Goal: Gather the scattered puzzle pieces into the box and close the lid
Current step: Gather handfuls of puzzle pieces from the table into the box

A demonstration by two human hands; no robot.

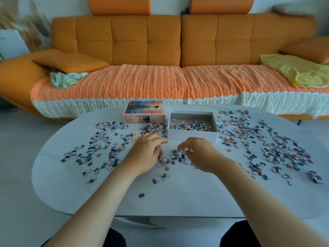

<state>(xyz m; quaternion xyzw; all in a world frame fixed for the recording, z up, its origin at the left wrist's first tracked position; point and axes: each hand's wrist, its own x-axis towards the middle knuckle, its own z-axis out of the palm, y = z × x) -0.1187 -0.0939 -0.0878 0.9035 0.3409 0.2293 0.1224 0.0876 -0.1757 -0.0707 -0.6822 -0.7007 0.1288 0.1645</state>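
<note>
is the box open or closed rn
Open. The box has no lid on it, and puzzle pieces show inside; the lid lies beside it on the table.

One view only: head camera, looking forward and down over table (74,193) from near edge. Wide-angle, table rim bowed. Forearms (99,202) enter from bottom corners; left hand (145,154), right hand (203,155) close, mid-frame. Sofa (160,41) farther off, facing lens, fills top.
</note>
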